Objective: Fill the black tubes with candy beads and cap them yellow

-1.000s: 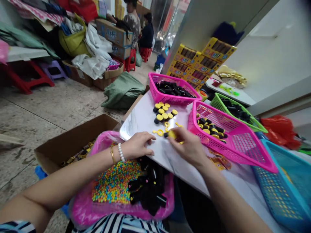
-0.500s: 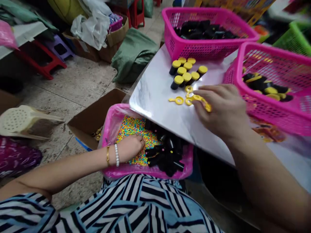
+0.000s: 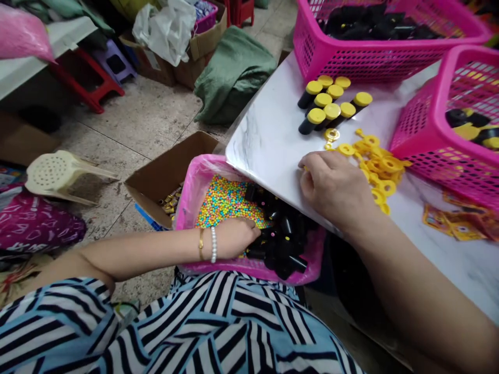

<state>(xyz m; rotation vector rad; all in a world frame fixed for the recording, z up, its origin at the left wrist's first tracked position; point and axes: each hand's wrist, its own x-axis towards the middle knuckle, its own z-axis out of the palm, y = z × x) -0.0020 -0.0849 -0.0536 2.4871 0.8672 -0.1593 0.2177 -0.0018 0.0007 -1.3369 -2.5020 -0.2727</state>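
Observation:
My left hand (image 3: 237,238) is inside the pink tub (image 3: 187,208), its fingers curled down at the border between small coloured balls (image 3: 222,200) and glossy black tubes (image 3: 286,254). Its fingertips are hidden, so I cannot see what they hold. Above the white table (image 3: 265,140), near its edge, my right hand (image 3: 337,189) is closed, with a sliver of yellow showing at the fingertips. Beside it lies a pile of yellow plastic rings with tabs (image 3: 384,166). Several black tubes with yellow caps (image 3: 315,115) stand upright just beyond.
Two pink baskets stand on the table: the far basket (image 3: 374,57) holds black pieces, the right basket (image 3: 424,119) black and yellow ones. Orange printed packets (image 3: 448,221) lie at right. A cardboard box (image 3: 156,176) and cream stool (image 3: 50,171) are on the floor at left.
My right hand has pulled back from the yellow rings toward the table edge, uncovering the pile. My left hand has shifted right, toward the black tubes. The view has turned slightly left.

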